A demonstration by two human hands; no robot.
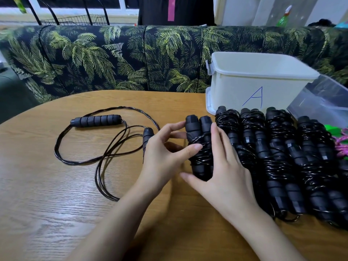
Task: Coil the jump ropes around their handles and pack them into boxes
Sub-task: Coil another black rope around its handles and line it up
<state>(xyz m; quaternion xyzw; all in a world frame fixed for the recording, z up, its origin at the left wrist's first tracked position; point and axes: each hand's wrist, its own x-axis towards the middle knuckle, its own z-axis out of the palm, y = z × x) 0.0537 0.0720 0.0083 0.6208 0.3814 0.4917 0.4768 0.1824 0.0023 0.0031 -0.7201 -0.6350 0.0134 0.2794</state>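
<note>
While left hand (165, 155) pinches and right hand (227, 166) presses straight-fingered against coiled bundle (200, 147), tabletop (56, 204) centre, winding looks done. Next, likely: lift into box (244, 85), far right edge.

The left hand (162, 157) hides much of one loose handle (147, 135); a pink tangle (341, 146), perhaps rope, is cut off right.
</note>
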